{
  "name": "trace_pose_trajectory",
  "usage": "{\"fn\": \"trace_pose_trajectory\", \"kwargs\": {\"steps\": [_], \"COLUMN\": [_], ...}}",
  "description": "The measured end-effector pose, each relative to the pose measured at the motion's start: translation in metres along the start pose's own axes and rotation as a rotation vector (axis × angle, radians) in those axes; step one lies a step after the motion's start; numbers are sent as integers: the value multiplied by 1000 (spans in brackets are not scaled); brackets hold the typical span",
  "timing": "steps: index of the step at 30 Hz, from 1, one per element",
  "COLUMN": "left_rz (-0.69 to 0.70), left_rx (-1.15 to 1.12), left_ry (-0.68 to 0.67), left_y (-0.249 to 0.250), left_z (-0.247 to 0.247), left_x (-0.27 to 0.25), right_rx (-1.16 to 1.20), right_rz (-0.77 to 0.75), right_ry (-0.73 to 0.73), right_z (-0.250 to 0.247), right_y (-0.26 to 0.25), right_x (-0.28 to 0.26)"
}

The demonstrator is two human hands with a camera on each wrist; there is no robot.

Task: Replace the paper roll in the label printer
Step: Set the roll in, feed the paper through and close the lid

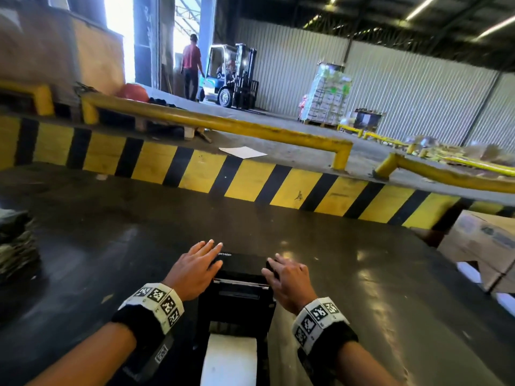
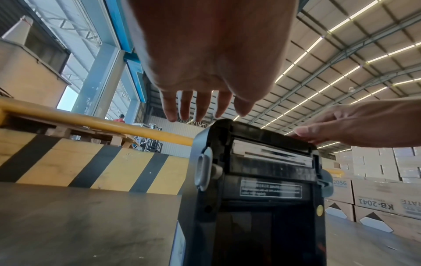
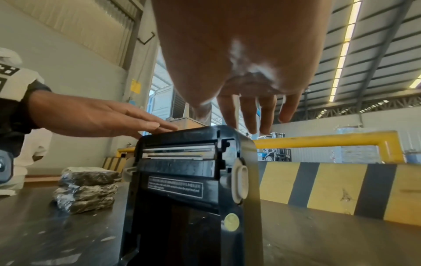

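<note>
A black label printer (image 1: 239, 299) stands on the dark table (image 1: 111, 260) with its lid (image 1: 242, 265) raised upright. A white paper roll (image 1: 230, 358) lies in the open bay nearest me. My left hand (image 1: 195, 270) rests with straight fingers on the lid's top left edge (image 3: 159, 134). My right hand (image 1: 287, 280) lies on the top right corner, fingers nearly straight and touching the edge (image 2: 303, 142). The left wrist view shows the lid's inner face (image 2: 268, 162) with its metal bar and warning label. Neither hand grips anything.
A stack of foil-wrapped packs (image 3: 86, 189) sits on the table to the left. Cardboard boxes (image 1: 485, 246) stand at the right edge. A yellow-and-black striped barrier (image 1: 250, 179) runs behind the table. Far off are a forklift (image 1: 231, 76) and a person (image 1: 191, 65).
</note>
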State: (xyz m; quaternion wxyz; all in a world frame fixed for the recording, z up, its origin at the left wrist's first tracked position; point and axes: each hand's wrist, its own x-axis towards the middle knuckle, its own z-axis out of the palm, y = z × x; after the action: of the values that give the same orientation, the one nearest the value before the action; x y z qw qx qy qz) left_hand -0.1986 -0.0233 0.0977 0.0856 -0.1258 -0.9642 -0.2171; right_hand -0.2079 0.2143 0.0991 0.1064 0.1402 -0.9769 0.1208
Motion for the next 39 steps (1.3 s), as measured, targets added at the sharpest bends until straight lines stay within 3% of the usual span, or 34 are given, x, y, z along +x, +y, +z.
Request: {"fn": "trace_pose_trajectory", "kwargs": {"steps": [2,7,11,19,23,32,39], "left_rz": [-22,8,59,133,118,91,72], "left_rx": [-81,-274,-337,-304,-292,-100,71], "left_ry": [-42,-1,10,-46,-20,23,73], "left_y": [-4,-14,-16,-7,-4,14,17], "left_z": [4,0,-8,-10,4,49,78], "left_x": [3,-8,-29,-93,-128,-203,-233], "right_rx": [57,371,552,661,611,300,266], "right_rz": [14,12,-18,-11,-41,30,48], "right_ry": [2,96,-6,-189,-168,-280,-256], "right_z": [5,-4,-14,-4,10,45,57], "right_y": [3,5,8,6,1,-19,-26], "right_x": [0,-14,-38,-106,-135,-201,-230]}}
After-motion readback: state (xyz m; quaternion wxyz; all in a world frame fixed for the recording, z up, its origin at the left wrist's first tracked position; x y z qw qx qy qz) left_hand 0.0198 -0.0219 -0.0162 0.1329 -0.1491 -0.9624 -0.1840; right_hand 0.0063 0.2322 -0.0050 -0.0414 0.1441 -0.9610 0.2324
